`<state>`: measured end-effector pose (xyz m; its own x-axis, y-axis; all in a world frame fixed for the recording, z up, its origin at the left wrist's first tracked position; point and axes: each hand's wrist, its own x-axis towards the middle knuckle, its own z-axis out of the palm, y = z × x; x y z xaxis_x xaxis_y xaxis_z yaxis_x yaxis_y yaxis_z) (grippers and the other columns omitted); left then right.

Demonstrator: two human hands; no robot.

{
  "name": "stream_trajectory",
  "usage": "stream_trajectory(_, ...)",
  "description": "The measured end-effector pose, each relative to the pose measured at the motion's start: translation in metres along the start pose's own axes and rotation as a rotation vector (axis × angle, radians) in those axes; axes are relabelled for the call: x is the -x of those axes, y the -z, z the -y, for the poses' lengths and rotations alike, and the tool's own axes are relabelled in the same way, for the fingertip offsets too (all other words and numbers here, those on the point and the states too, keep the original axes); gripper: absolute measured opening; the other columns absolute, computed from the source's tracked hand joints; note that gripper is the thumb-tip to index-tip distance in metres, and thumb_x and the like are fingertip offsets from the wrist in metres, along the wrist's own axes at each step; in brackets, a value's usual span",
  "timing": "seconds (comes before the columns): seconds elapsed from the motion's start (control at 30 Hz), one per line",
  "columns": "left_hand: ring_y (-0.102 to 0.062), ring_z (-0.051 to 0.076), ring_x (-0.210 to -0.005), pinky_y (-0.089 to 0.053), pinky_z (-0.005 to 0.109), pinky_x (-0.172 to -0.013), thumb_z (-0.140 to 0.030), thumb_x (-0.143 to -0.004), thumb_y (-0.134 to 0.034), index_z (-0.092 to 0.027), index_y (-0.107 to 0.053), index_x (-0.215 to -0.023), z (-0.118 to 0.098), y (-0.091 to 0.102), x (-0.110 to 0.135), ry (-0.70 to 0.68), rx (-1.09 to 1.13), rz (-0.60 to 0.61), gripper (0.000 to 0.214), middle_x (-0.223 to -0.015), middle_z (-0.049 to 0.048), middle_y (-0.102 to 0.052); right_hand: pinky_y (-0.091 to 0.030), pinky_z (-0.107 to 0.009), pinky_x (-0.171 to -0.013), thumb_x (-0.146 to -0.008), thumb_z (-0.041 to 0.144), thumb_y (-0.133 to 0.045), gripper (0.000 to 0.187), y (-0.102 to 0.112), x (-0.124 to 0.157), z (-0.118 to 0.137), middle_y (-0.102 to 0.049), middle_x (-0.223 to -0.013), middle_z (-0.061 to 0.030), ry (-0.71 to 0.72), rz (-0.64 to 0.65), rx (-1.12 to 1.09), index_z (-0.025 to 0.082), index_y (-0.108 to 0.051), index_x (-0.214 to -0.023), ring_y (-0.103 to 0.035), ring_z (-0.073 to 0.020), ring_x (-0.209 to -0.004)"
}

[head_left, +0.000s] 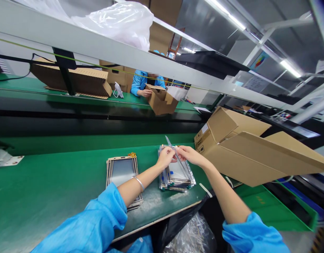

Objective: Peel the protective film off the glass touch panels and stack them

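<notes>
A thin flat panel, seen nearly edge-on, is tilted between my two hands. My left hand has its fingers closed on the upper part of the panel. From the other side, my right hand pinches it near the same spot. Directly below lies a stack of flat screen panels, some with shiny wrapping and small blue tabs. Left of my left forearm, a second stack of dark-faced screen panels rests on the green bench, with an orange flex tail at its top edge. My forearm covers part of that stack.
An open cardboard box stands at the right, above a green bin. Below the bench edge hangs a black bag with clear plastic scraps. Across the black conveyor channel, a co-worker in blue handles a small carton.
</notes>
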<state>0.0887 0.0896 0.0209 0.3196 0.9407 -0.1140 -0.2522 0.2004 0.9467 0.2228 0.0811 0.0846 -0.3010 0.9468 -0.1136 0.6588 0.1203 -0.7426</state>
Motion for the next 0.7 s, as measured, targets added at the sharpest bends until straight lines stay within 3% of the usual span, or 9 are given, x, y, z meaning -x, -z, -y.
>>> stream_trajectory(0.17,-0.062,0.018,-0.088,-0.054,0.037,-0.075,-0.03,-0.091,-0.056,-0.014,-0.058,-0.111,0.002,-0.001,-0.001,-0.011,0.001,0.021,0.026,-0.107,0.0074,-0.062,-0.024,-0.022,-0.047,-0.076,0.053,-0.054,0.039,-0.001,0.003,0.001,-0.04,-0.047,0.0073,0.018,-0.024,0.101,0.02,-0.042,-0.059,-0.035,-0.0083,-0.047)
stream_trajectory(0.3,-0.062,0.019,-0.091,-0.054,0.038,-0.077,-0.031,-0.09,-0.056,-0.015,-0.057,-0.113,0.002,0.001,-0.002,0.007,-0.01,0.04,0.028,-0.11,0.0079,-0.061,-0.023,-0.023,-0.049,-0.073,0.051,-0.053,0.038,-0.004,0.002,0.004,-0.037,-0.051,0.0067,0.063,-0.029,0.12,0.02,-0.039,-0.055,-0.031,-0.0086,-0.051)
stream_trajectory(0.43,-0.061,0.02,-0.095,-0.053,0.041,-0.08,-0.031,-0.09,-0.057,-0.015,-0.057,-0.115,0.001,0.02,0.003,0.06,-0.052,0.026,0.03,-0.114,0.0086,-0.06,-0.024,-0.024,-0.05,-0.072,0.048,-0.045,0.034,0.001,0.001,-0.001,-0.032,-0.052,0.0065,0.08,-0.106,0.105,0.022,-0.034,-0.053,-0.03,-0.009,-0.052)
stream_trajectory(0.6,-0.052,0.027,-0.115,-0.044,0.05,-0.095,-0.03,-0.088,-0.058,-0.017,-0.054,-0.121,-0.009,0.051,0.026,0.047,-0.036,-0.034,0.036,-0.132,0.0104,-0.05,-0.02,-0.024,-0.048,-0.073,0.042,-0.04,0.03,0.005,0.004,0.0,-0.024,-0.05,0.0076,0.064,-0.298,0.109,0.024,-0.025,-0.054,-0.025,-0.0089,-0.048)
stream_trajectory(0.7,-0.039,0.027,-0.131,-0.036,0.046,-0.104,-0.038,-0.089,-0.054,-0.021,-0.055,-0.123,-0.022,0.05,0.052,0.021,0.06,0.007,0.037,-0.144,0.0098,-0.041,-0.022,-0.024,-0.051,-0.076,0.036,-0.041,0.029,-0.02,0.003,0.026,-0.028,-0.051,0.0068,0.119,-0.342,0.136,0.023,-0.027,-0.054,-0.029,-0.0098,-0.051)
